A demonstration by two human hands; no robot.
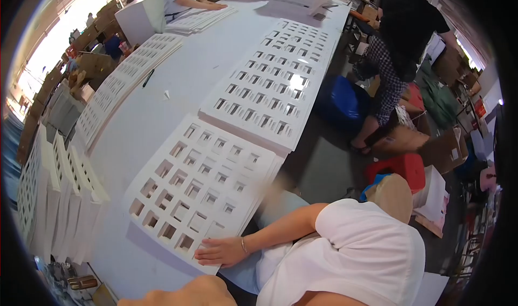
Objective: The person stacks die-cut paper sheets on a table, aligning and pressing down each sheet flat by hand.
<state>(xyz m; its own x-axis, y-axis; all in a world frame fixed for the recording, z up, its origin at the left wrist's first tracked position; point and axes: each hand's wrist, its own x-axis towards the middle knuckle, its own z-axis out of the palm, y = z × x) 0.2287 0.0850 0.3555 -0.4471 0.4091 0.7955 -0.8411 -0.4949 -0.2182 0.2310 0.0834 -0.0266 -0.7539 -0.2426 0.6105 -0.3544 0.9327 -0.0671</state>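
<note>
My right hand (221, 252), lower centre of the frame, lies palm down with extended fingers on the corner of a perforated white panel (186, 197); the grip is released, weight flat on the surface. A thin bracelet (244, 245) rings the wrist. My left hand (186, 294) is cut by the lower edge and blurred; I cannot tell its grip.

The panel occupies the lower centre, atop a layered stack. Its face is matte, its corners rounded, its rectangular cutouts set in rows; some cutouts show paler grey steps inside. My right wrist overlaps its lower right corner, and a blurred patch veils part of its right edge.

Just beyond it, upper centre, lies a second panel stack (264, 79) with narrower slots and a glossy, glaring surface. The white table (162, 103) runs beneath both. At its left edge rests a long panel stack (127, 76), near a dark green pen (148, 78) and a white scrap (167, 95). Further slotted panels (62, 198) lean at lower left.

At top, a co-worker's hand (217, 6) rests on more sheets (202, 21). Right of the table, a person in black (407, 31) bends near a shiny blue bag-like object (348, 105), a red container (396, 171) and cardboard boxes (402, 140), which crowd the floor.
</note>
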